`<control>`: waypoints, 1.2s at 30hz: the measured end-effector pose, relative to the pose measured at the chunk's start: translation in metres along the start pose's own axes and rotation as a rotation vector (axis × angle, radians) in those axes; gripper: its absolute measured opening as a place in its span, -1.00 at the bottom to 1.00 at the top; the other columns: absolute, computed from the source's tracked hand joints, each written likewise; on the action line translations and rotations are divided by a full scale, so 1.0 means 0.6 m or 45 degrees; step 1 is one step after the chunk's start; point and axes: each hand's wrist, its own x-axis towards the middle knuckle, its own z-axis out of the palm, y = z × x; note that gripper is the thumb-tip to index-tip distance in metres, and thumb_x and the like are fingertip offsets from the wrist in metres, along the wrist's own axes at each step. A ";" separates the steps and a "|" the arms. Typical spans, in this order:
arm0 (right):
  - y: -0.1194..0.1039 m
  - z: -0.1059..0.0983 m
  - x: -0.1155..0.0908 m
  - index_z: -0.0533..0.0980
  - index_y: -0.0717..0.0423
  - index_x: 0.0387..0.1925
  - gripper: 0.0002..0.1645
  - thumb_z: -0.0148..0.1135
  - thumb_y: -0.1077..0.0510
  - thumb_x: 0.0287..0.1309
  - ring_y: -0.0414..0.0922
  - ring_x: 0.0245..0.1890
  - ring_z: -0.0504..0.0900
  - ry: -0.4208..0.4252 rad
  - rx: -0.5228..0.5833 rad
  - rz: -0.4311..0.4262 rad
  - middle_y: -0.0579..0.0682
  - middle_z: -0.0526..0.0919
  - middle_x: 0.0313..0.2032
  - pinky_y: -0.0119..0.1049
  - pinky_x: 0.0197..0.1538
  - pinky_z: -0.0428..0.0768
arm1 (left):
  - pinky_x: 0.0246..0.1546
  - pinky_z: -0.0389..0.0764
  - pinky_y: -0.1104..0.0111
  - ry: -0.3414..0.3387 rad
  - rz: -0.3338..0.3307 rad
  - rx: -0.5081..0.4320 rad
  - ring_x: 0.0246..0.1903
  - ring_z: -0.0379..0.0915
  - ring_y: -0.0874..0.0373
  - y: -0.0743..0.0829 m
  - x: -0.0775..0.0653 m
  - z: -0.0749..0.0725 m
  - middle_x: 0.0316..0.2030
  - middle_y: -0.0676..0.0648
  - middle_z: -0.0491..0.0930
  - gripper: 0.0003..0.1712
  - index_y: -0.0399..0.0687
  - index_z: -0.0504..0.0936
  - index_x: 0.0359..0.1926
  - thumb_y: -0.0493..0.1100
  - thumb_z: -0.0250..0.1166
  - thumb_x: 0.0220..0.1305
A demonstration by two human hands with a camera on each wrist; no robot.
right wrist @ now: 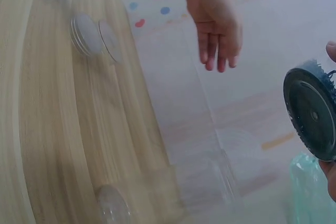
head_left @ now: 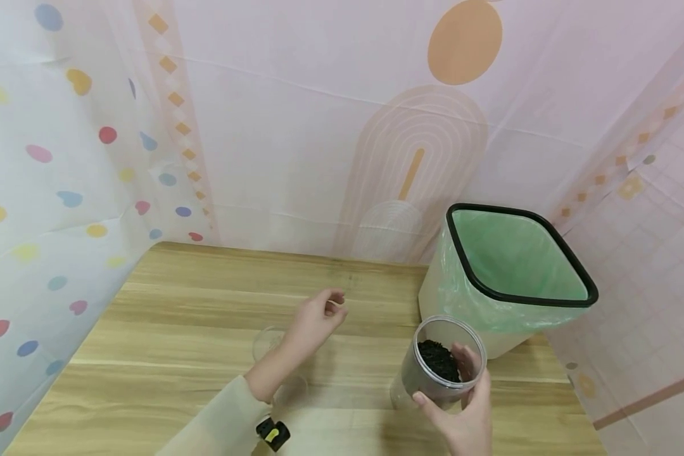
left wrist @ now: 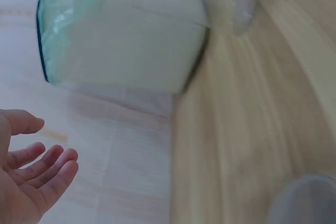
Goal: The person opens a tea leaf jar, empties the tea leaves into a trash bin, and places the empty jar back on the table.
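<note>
My right hand [head_left: 466, 415] grips a clear round jar [head_left: 424, 373], tilted with its mouth toward the head camera. Black, loose, shredded stuff [head_left: 439, 361] lies in its bottom. The jar's dark base [right wrist: 312, 114] shows in the right wrist view, fingers at its edge. Below it a second clear jar [right wrist: 202, 184] stands on the table, mostly hidden behind the held one in the head view. My left hand [head_left: 317, 320] hovers over the table, holding nothing, fingers loosely bent. Under that forearm lie two clear round lids [right wrist: 86, 34], partly covered in the head view.
A bin [head_left: 462, 285] with a green bag liner and black rim stands at the table's right rear, just beyond the held jar. Patterned cloth [head_left: 296, 158] hangs behind the wooden table [head_left: 165, 329] and along both sides.
</note>
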 end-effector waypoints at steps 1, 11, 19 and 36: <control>0.000 -0.002 0.000 0.15 0.37 0.20 0.08 0.41 0.63 -0.51 -0.16 0.15 0.31 0.008 0.001 -0.013 0.08 0.35 0.14 -0.55 0.16 0.25 | -0.29 0.62 0.44 0.001 0.014 -0.003 -0.28 0.57 0.14 0.007 0.003 0.000 -0.23 -0.09 0.61 -0.72 -0.24 0.56 -0.08 -0.23 0.28 0.19; -0.001 -0.019 0.000 0.19 0.34 0.17 0.06 0.35 0.70 -0.54 -0.20 0.12 0.33 0.060 0.023 -0.047 0.02 0.37 0.10 -0.56 0.15 0.26 | -0.30 0.59 0.47 -0.022 0.078 -0.108 -0.34 0.55 0.20 0.060 0.034 0.016 -0.29 -0.04 0.63 -0.74 -0.23 0.58 -0.12 -0.21 0.30 0.18; -0.001 -0.034 0.003 0.20 0.27 0.19 0.08 0.31 0.73 -0.55 -0.20 0.12 0.33 0.097 0.062 -0.082 -0.01 0.37 0.09 -0.57 0.14 0.27 | -0.29 0.60 0.44 -0.106 -0.015 -0.232 -0.31 0.59 0.11 0.101 0.054 0.040 -0.29 -0.10 0.64 -0.71 -0.26 0.59 -0.10 -0.17 0.28 0.20; -0.005 -0.066 0.010 0.20 0.24 0.19 0.09 0.29 0.75 -0.55 -0.22 0.10 0.32 0.174 -0.038 -0.075 -0.07 0.37 0.09 -0.58 0.10 0.26 | -0.39 0.66 0.36 -0.290 -0.293 -0.712 -0.46 0.61 -0.02 0.165 0.086 0.103 -0.40 -0.23 0.65 -0.70 -0.38 0.57 -0.15 -0.21 0.29 0.18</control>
